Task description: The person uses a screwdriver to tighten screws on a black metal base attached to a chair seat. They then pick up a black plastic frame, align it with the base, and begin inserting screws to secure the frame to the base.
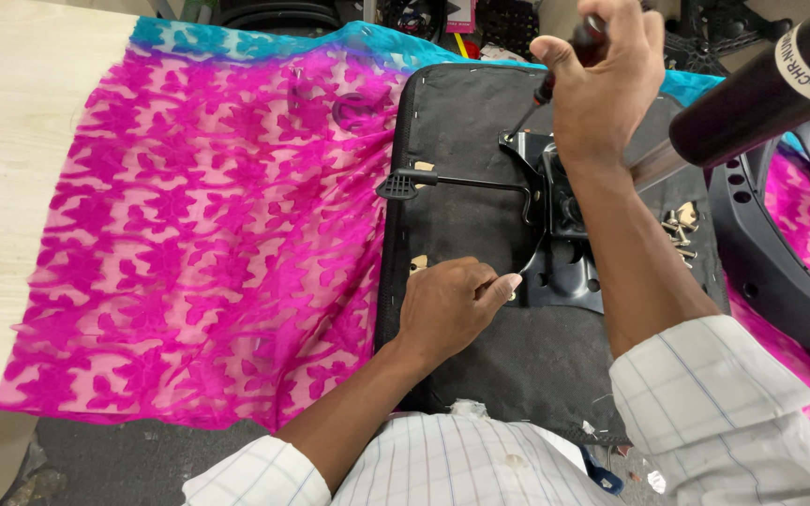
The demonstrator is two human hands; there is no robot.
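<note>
Right hand point(602, 94) fisted around screwdriver point(564, 61), left hand point(447, 305) pinching metal plate point(564, 272)

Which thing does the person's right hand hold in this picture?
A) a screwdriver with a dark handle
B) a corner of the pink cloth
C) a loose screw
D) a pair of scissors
A: the right hand grips a screwdriver by its dark handle, tip down at the black metal plate on the upturned seat; the loose screws lie apart beside the plate.
</note>
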